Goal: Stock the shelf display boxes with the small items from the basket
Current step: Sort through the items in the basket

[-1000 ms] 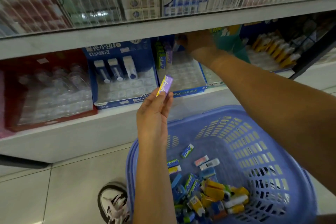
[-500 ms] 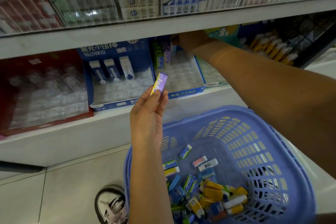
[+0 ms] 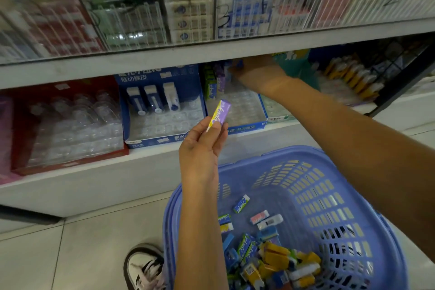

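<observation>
A black-and-white shoe (image 3: pixel 144 268) with white laces stands on the pale tiled floor (image 3: pixel 70 254) at the bottom edge of the view. On the upper shelf (image 3: pixel 141 63), a stack of white boxes (image 3: pixel 188 4) with round blue marks sits beside wire dividers (image 3: pixel 131 21). Blurred red packs (image 3: pixel 66 23) lie further left. A black frame (image 3: pixel 404 82) slants at the far right.

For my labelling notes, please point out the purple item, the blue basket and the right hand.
purple item (image 3: pixel 220 113), head view, middle of its wrapper.
blue basket (image 3: pixel 292 150), head view, far rim.
right hand (image 3: pixel 256 70), head view, back of the hand.
</observation>
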Available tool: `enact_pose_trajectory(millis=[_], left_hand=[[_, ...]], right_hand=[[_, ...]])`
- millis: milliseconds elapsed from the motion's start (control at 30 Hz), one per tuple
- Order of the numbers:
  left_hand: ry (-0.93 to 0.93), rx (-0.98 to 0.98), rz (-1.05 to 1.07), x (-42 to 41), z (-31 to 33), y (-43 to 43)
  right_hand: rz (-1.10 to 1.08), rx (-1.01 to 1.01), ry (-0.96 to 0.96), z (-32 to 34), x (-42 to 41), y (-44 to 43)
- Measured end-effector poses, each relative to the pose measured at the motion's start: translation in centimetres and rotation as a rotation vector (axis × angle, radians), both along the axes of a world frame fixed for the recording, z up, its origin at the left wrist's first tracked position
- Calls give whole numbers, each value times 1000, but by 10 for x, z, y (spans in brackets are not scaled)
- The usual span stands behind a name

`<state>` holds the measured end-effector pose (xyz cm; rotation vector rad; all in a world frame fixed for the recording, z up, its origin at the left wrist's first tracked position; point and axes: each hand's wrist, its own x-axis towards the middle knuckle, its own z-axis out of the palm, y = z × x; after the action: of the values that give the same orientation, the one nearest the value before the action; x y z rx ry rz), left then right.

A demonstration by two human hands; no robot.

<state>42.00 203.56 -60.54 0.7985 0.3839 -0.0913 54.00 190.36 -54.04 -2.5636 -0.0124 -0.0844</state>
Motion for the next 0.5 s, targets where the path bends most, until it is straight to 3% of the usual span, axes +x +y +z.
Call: enact_pose_trajectory(millis=[100,200,300,400,500], left_hand=[[-41,31,30,-3,0,-8],[-77,78,37,-3,1,-19],[-145,257,-13,-1,2,-27],[-268,837,-122,5,-1,-31],[-415,1403,-351,12,-5,-33]], right_hand=[[94,502,206,7,-35,-7],[243,526,285,7,-63,-20],[203,535,248,7,-68,-30],[29,518,105,6,-52,-38],[-45,157,-43,5,-28,-37]])
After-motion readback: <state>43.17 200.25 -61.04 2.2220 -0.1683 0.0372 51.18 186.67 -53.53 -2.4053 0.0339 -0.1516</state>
